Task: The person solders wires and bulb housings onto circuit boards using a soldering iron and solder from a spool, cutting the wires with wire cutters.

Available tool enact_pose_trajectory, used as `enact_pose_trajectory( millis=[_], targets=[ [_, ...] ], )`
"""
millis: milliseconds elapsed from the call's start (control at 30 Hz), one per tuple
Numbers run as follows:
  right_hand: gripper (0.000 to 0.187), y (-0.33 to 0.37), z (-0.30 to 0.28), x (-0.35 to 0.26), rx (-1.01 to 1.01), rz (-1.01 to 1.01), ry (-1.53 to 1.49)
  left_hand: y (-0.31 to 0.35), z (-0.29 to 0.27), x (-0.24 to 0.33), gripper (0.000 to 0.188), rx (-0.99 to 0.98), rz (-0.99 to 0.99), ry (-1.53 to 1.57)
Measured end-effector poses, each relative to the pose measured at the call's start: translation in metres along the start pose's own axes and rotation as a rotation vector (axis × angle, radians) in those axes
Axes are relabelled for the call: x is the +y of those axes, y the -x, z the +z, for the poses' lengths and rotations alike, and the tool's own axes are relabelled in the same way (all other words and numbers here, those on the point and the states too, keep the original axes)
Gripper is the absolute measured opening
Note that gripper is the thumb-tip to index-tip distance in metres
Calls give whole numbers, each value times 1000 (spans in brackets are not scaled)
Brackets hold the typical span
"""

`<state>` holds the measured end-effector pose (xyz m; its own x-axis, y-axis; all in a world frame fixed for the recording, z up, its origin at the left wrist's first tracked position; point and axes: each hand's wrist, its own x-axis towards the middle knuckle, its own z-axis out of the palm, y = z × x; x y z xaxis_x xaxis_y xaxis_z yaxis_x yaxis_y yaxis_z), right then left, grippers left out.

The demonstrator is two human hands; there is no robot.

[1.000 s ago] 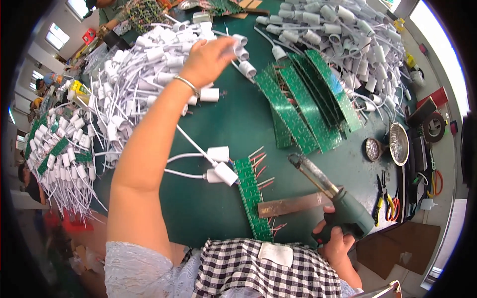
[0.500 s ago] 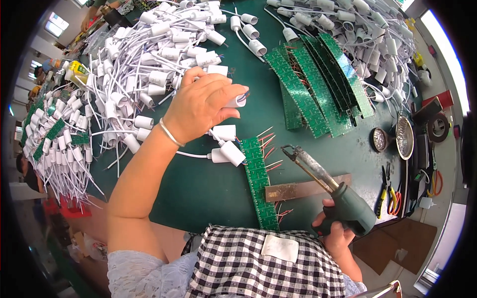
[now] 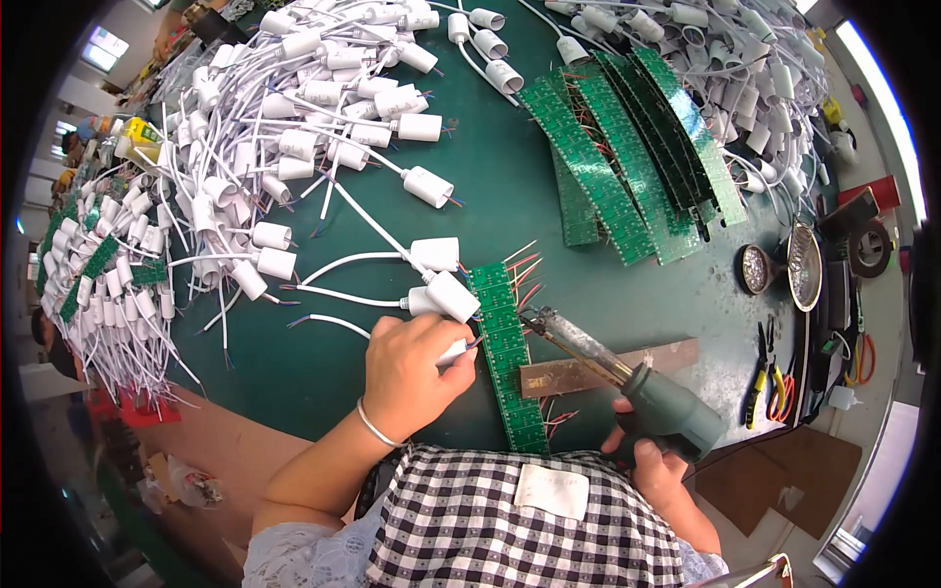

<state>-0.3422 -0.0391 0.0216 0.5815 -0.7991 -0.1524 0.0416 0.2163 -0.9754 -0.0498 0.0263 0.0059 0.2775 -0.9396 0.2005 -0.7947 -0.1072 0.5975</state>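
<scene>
At the worktop's point(image 3: 304, 382) near edge, left hand point(image 3: 414, 374) pinches a white cap point(image 3: 452, 353), presumably light, stiff, best held mid-barrel; right hand point(image 3: 659, 470) wraps the soldering iron point(image 3: 678, 416).

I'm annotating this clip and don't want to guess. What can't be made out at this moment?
Head view:
- Most of the white socket: hidden by the left hand.
- Part of the soldering gun's grip: behind the right hand.
- Whether the gun's tip touches the circuit board strip: too small.
- The far end of the upper-right socket pile: cut by the top edge.
</scene>
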Motion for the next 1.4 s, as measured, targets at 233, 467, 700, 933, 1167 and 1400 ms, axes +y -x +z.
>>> enact_pose_trajectory(
  millis=[233, 467, 700, 933, 1167, 1400],
  targets=[
    [50, 9, -1, -1, 24, 63, 25, 0, 1, 3, 10, -38, -34, 10],
    [55, 13, -10, 5, -55, 77, 162, 1, 11, 6, 14, 65, -6, 28],
    [45, 4, -3, 2, -76, 50, 187, 1, 17, 3, 16, 102, -9, 8],
    [31, 9, -3, -4, -42, 209, 325, 0, 17, 3, 17, 119, 9, -15],
    [33, 13, -5, 2, -38, 260, 379, 0, 18, 2, 17, 113, 3, -22],
    [31, 8, -6, -2, -83, 219, 412, 0, 17, 2, 17, 111, 0, -32]
  ],
)
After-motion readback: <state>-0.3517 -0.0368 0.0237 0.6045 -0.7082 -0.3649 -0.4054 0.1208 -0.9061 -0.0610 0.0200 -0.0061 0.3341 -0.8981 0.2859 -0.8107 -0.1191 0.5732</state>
